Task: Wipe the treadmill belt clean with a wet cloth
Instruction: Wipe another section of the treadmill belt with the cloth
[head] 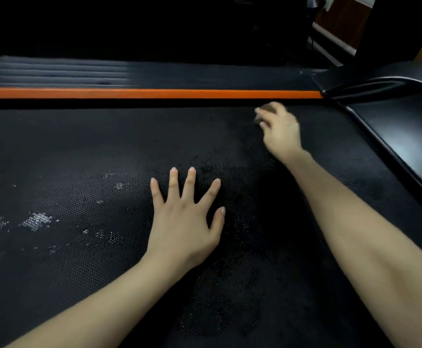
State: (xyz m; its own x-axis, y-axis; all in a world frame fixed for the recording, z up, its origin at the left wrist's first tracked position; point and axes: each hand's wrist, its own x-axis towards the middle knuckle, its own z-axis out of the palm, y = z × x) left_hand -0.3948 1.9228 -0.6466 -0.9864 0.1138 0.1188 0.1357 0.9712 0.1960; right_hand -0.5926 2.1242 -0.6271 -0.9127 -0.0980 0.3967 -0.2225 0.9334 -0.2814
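The black textured treadmill belt (79, 151) fills most of the head view, with whitish smears on its left part and darker wet patches near the middle. My left hand (183, 217) lies flat on the belt with fingers spread. My right hand (279, 129) reaches to the belt's far edge, blurred, its fingers curled round a small dark brownish cloth (267, 109), most of it hidden under the hand.
An orange stripe (154, 93) runs along the far side rail, with a ribbed black footrail (54, 72) behind it. The glossy black motor cover (405, 126) rises at the right. A wooden floor and white skirting show at the top right.
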